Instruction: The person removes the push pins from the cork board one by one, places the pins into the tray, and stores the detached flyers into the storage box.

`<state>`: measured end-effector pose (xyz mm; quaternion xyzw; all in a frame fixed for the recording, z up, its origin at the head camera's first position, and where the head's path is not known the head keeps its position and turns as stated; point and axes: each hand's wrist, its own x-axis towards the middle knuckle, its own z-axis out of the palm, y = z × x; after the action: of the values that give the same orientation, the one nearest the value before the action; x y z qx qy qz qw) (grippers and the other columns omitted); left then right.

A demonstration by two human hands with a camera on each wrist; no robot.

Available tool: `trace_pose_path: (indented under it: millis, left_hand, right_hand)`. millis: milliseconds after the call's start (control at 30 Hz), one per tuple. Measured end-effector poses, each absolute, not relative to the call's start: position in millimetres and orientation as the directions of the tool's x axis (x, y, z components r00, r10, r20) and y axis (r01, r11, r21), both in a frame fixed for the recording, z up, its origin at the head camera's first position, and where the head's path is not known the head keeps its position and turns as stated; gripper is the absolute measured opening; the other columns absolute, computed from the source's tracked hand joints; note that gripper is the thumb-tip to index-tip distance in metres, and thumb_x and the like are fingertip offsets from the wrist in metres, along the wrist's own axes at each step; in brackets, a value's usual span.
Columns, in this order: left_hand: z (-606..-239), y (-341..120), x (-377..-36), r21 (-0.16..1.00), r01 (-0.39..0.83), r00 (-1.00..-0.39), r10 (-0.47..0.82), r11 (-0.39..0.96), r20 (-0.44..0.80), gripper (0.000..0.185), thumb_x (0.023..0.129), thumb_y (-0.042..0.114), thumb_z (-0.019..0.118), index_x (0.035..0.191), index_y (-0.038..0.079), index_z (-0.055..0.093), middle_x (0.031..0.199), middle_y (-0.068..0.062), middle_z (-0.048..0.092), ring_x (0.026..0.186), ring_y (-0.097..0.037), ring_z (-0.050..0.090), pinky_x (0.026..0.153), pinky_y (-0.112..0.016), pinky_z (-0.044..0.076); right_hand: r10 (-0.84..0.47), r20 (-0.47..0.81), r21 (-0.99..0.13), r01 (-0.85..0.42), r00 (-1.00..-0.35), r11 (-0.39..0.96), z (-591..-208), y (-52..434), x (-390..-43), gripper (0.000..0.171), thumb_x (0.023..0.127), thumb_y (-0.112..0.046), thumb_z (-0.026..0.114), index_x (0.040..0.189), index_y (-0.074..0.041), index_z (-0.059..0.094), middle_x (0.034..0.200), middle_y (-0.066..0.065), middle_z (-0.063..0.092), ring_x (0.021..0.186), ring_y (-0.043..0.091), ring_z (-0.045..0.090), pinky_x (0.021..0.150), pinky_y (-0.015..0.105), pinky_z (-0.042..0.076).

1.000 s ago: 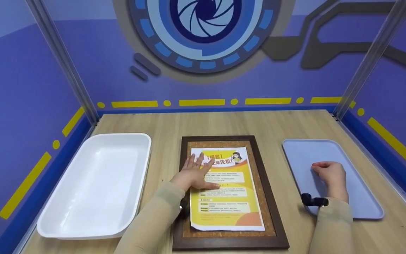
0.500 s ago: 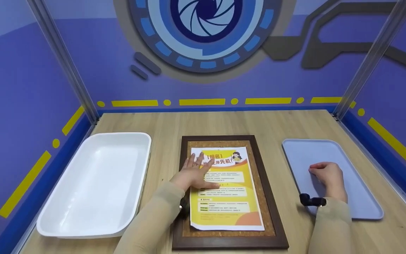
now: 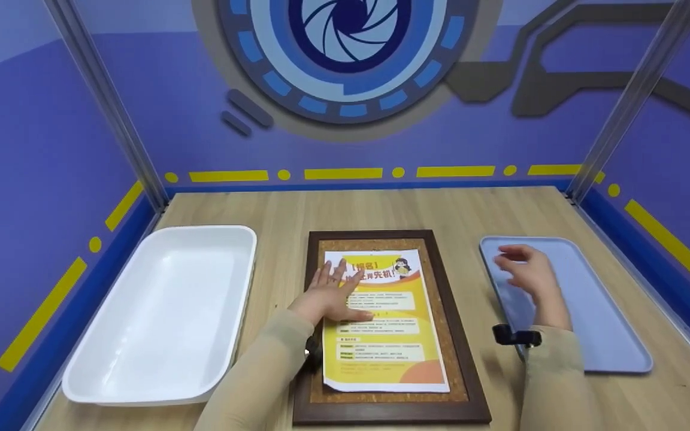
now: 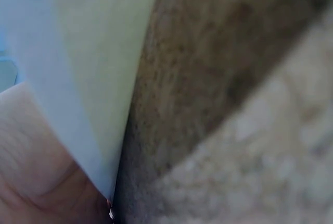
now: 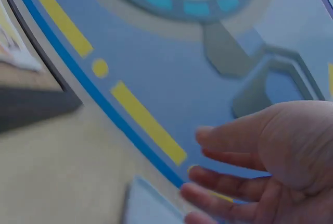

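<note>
A yellow and white printed flyer (image 3: 386, 320) lies on a cork board with a dark wooden frame (image 3: 462, 335) at the table's middle. My left hand (image 3: 334, 291) lies flat on the flyer's upper left part, fingers spread. In the left wrist view the flyer's edge (image 4: 83, 83) and the cork (image 4: 208, 67) fill the frame, blurred. My right hand (image 3: 524, 270) hovers above the left part of a lilac tray (image 3: 596, 311), fingers loosely extended and holding nothing. The right wrist view shows those fingers (image 5: 229, 182) spread in the air above the tray's corner (image 5: 148, 206).
A deep white tray (image 3: 159, 311) stands left of the board. The wooden tabletop (image 3: 381, 209) is bordered by purple walls with yellow dashes, and metal posts (image 3: 626, 102) rise at the back corners. Small black wrist cameras (image 3: 516, 335) sit on both sleeves.
My right hand has lifted off the lilac tray and moved up and left, its fingers uncurling. The left hand has stayed pressed on the flyer.
</note>
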<state>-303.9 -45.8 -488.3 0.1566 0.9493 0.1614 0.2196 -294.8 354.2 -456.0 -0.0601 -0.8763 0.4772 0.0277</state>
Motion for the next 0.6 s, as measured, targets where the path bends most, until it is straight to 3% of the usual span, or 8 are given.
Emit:
trace_pose_path:
  millis: [167,433,600]
  left_hand:
    - [-486.7,-45.6,-303.4,0.374,0.236,-0.852,0.376,0.897,-0.364,0.106,0.083,0.076,0.066,0.166,0.037,0.012,0.174,-0.005,-0.015,0.160,-0.034,-0.019,0.130,-0.048,-0.013]
    - [-483.0,-45.5,-299.9,0.378,0.226,-0.859,0.367,0.898,-0.357,0.105,0.084,0.074,0.066,0.166,0.036,0.012,0.174,-0.006,-0.014,0.160,-0.035,-0.018,0.131,-0.049,-0.012]
    - [-482.9,-44.4,-300.2,0.380,0.216,-0.859,0.360,0.899,-0.364,0.105,0.085,0.071,0.068,0.166,0.034,0.012,0.175,-0.007,-0.014,0.160,-0.035,-0.019,0.131,-0.048,-0.012]
  right_hand:
    - [-0.044,-0.175,-0.868,0.133,-0.984,0.478,-462.2,311.0,-302.8,0.051,0.100,-0.013,0.064,0.143,0.010,0.048,0.133,0.031,0.060,0.091,0.009,0.068,0.076,0.031,0.061]
    - [-0.064,-0.273,-0.795,0.188,-0.960,0.578,-481.9,279.7,-312.0,0.060,0.089,0.002,0.071,0.142,0.013,0.045,0.123,0.032,0.061,0.079,0.016,0.061,0.064,0.028,0.057]
    - [-0.043,-0.294,-0.769,0.210,-0.955,0.604,-484.1,273.6,-313.7,0.065,0.088,0.007,0.069,0.147,0.011,0.043,0.117,0.025,0.061,0.071,0.016,0.058,0.061,0.027,0.053]
